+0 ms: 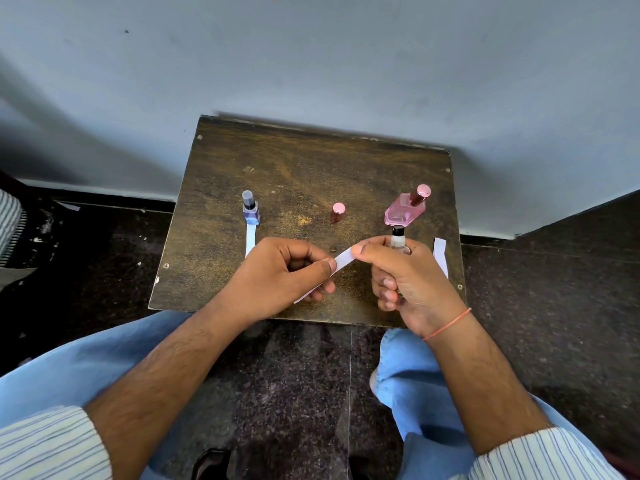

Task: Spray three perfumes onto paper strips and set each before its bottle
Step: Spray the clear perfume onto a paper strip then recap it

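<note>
My left hand (280, 271) pinches a white paper strip (343, 258) that runs up to the right, over the small brown table (304, 168). My right hand (405, 275) grips a clear perfume bottle (398, 240) with a black spray top, its thumb touching the strip's far end. A blue bottle (250, 211) stands at the left with a strip (250, 242) lying in front of it. A pink bottle (405, 209) with a pink cap stands at the right. A loose pink cap (338, 212) stands in the middle. Another strip (440, 255) lies near the right edge.
The table stands against a pale wall (311, 57) on a dark speckled floor (294, 375). My knees in blue trousers (415, 375) sit just below the table's front edge. Some striped cloth (10, 223) shows at the far left.
</note>
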Tool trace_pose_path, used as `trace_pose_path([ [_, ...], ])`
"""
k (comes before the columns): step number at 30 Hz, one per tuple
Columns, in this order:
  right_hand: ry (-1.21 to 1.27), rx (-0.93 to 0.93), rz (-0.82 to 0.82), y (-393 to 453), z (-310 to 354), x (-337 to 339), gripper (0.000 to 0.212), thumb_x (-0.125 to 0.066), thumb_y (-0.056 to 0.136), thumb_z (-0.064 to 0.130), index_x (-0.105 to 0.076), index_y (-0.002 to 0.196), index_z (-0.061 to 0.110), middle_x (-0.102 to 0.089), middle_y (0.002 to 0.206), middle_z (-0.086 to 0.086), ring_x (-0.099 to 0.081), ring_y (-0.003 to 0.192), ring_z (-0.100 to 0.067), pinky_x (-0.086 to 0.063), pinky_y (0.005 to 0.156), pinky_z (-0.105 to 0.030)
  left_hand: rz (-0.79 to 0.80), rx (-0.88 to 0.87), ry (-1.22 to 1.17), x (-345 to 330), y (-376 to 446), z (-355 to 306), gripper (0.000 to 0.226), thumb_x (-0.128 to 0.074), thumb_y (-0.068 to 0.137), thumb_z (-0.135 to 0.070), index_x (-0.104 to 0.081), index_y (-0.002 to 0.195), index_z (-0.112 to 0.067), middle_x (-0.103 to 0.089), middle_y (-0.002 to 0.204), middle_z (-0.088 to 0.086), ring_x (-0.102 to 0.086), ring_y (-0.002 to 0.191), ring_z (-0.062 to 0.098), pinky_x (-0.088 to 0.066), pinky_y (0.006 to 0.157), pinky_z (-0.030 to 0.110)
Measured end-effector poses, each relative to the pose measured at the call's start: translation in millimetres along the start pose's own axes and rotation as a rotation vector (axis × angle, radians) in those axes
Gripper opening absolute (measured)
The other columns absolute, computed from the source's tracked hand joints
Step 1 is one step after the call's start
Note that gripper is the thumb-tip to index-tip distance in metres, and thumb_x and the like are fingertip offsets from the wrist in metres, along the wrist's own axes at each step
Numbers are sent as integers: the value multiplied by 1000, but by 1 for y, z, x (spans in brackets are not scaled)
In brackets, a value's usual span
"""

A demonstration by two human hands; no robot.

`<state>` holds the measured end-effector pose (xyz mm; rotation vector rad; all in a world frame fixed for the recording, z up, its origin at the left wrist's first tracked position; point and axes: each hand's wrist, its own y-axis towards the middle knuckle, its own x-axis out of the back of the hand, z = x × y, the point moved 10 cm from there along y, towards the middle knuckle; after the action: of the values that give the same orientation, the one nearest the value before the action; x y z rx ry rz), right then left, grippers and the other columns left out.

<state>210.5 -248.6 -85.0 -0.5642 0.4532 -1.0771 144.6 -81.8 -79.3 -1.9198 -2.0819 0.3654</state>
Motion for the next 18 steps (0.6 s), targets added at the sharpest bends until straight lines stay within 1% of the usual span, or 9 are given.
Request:
trace_pose_path([
  [4, 2, 15, -3, 0, 2, 2, 19, -81, 92, 18, -78, 74, 25, -35, 49, 2, -29, 41, -13, -18, 53, -26, -1, -2, -1, 1, 1, -1, 11, -73, 100, -12, -81, 91, -11, -81, 76, 8, -72, 63, 15, -61, 61, 25],
  [6, 13, 20, -19, 0, 2, 4, 16, -80, 92, 18, -75, 78, 23, -35, 49, 2, -29, 40, -12, -18, 53, -26, -23, -1, -30, 3, 2, -2, 9, -75, 99, -11, -81, 91, -11, -81, 77, 8, -71, 62, 15, -61, 60, 24],
  [10, 23, 23, -50, 1, 3, 11, 10, -80, 91, 19, -72, 85, 20, -37, 48, 3, -30, 39, -13, -19, 54, -27, -116, 21, -136, 14, 4, 1, 4, -77, 97, -11, -81, 95, -10, -83, 83, 10, -70, 62, 14, -59, 58, 22],
  [12, 26, 22, -62, 1, 2, 14, 9, -80, 90, 20, -72, 88, 20, -37, 48, 3, -30, 39, -12, -19, 55, -27, -167, 43, -192, 20, 5, 4, 5, -78, 96, -11, -82, 100, -10, -83, 87, 10, -70, 62, 12, -60, 58, 21],
  [15, 15, 22, -67, 1, 1, 17, 11, -80, 91, 20, -71, 86, 22, -38, 49, 4, -31, 39, -11, -21, 54, -25, -216, 71, -272, 22, 7, 8, 10, -78, 96, -11, -80, 105, -7, -84, 91, 11, -70, 63, 11, -60, 59, 20],
  [18, -10, 16, -59, 2, 1, 18, 11, -79, 91, 19, -71, 84, 22, -38, 49, 3, -30, 40, -12, -21, 52, -25, -255, 81, -299, 23, 9, 10, 10, -78, 97, -14, -79, 104, -7, -84, 91, 10, -70, 63, 9, -60, 59, 21],
])
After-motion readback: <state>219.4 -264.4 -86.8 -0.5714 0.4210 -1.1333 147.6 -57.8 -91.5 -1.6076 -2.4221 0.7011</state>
